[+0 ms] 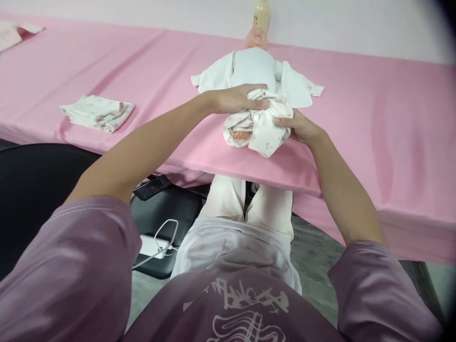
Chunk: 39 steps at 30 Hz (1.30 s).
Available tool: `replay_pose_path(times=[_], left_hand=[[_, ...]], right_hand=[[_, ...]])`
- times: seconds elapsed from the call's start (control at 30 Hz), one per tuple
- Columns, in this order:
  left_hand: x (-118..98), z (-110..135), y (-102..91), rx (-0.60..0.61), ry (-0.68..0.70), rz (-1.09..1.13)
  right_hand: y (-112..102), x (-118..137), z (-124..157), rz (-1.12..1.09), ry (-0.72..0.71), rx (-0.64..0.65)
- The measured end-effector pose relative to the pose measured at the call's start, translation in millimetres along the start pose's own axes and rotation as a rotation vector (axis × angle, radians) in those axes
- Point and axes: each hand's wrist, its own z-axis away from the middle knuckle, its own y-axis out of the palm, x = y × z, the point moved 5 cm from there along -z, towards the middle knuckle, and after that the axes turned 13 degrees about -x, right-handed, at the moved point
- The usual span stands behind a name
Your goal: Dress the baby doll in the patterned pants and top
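A baby doll (255, 66) lies on its back on the pink-covered table (356, 123), head toward the wall, white top spread open around its torso. Bunched white patterned baby trousers (261, 127) cover its legs; one pink foot shows at the lower left. My left hand (239, 98) grips the top of the bunched cloth, fingers curled over it. My right hand (297, 126) holds the cloth's right side with thumb and fingers closed on it.
A folded patterned cloth (98, 113) lies on the table to the left; another cloth (16, 33) sits at the far left corner. A bottle (261, 14) stands behind the doll's head. A black chair (167, 213) holds a phone, power bank and cable.
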Motion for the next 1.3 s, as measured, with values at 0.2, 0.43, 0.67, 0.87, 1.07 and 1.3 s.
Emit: replay_pose_path(times=[0.2, 0.43, 0.67, 0.87, 1.07, 1.3], left_hand=[[5, 4, 3.9, 0.1, -0.073, -0.017], [2, 1, 2.5, 0.104, -0.021, 0.173], [15, -2, 4.6, 0.106, -0.047, 0.157], [20, 1, 5.4, 0.153, -0.077, 0.129], [20, 1, 1.1, 0.174, -0.068, 0.169], [20, 3, 3.7, 0.125, -0.059, 0.208]], right_hand=[[9, 5, -4, -0.049, -0.024, -0.08], [3, -2, -4, -0.021, -0.064, -0.064], [6, 5, 3, -0.036, -0.055, 0.089], [6, 9, 3, -0.059, -0.012, -0.045], [8, 10, 4, -0.043, -0.022, 0.0], [3, 6, 6, -0.045, 0.009, 0.071]])
